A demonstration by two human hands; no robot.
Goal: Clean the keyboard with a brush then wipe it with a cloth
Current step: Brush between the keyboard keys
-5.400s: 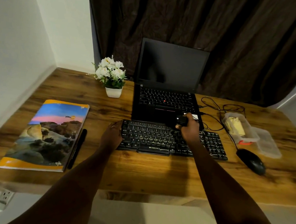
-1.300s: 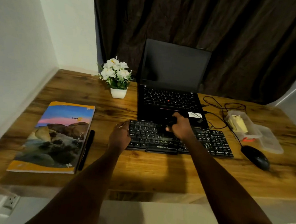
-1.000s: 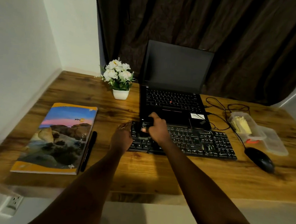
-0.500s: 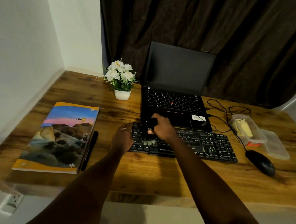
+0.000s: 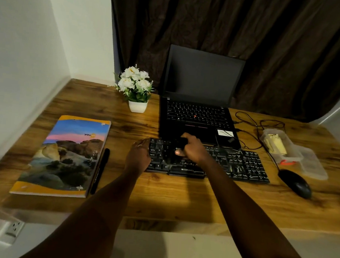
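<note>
One flat black keyboard (image 5: 240, 164), right hand (image 5: 193, 149) fingers curled round stubby dark brush (image 5: 181, 142), left hand (image 5: 138, 157) fingers relaxed at its edge

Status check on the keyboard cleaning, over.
Right hand grips brush, down on keyboard left keys. Left hand rests on keyboard's left end. Laptop close behind the keys.
</note>
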